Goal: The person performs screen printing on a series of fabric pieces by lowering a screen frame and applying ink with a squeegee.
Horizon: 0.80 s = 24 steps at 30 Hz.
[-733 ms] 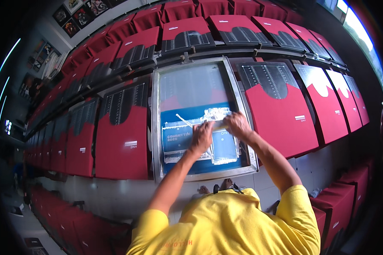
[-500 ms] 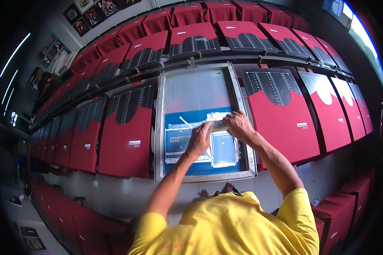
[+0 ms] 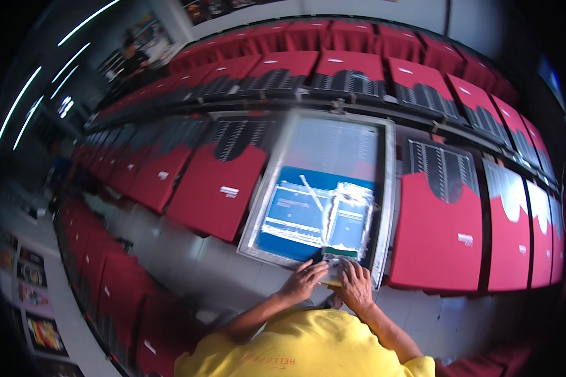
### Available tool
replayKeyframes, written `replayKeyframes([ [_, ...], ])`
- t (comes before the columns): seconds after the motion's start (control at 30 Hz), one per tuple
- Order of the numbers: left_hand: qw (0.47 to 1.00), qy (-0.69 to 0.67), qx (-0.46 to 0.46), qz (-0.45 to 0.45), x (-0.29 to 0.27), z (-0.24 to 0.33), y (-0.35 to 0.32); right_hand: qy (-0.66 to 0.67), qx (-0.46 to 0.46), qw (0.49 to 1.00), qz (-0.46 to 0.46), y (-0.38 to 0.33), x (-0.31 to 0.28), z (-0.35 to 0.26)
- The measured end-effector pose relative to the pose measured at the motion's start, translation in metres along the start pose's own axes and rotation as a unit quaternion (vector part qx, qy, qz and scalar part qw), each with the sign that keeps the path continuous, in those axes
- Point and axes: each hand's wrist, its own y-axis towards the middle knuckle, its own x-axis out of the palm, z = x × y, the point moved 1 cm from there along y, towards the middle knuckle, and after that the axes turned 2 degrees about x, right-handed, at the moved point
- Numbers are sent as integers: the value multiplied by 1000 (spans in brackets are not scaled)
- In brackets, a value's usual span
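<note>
A silkscreen printing frame (image 3: 253, 237) with a pale metal border lies over a red garment panel. Its mesh is milky at the far end and blue nearer me, with white ink streaked around two blue rectangles. At the near end of the mesh sits a squeegee (image 3: 339, 256) with a green strip. My right hand (image 3: 356, 286) is closed over its handle, fingers bent across the top. My left hand (image 3: 303, 281) grips the squeegee's left end with its fingertips; its thumb is hidden.
Red shirts on black boards flank the frame, one to the left (image 3: 217, 188) and one to the right (image 3: 437, 239). More shirt rows (image 3: 349, 66) run behind a dark rail (image 3: 339, 103). Tiled floor (image 3: 188, 248) shows below. A person (image 3: 132, 60) stands far left.
Both hands have drawn the squeegee from the middle of the mesh toward me, to the frame's near end. My view has tilted and swung left.
</note>
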Motion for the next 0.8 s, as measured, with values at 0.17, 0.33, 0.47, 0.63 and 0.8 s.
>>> replayKeyframes([
  [0.17,998,-54,9,4,-12,-10,2,91,55,994,16,0,-16,-1],
  [0.33,954,50,-228,186,-60,-99,3,66,206,950,225,-2,-4,58],
  [0.47,875,191,-405,181,-76,-178,-19,160,332,906,205,-9,27,87],
  [0.63,856,65,-495,134,-70,-219,-28,239,387,861,227,-5,50,100],
  [0.8,858,12,-475,195,-85,-212,-24,303,414,822,249,-6,57,109],
])
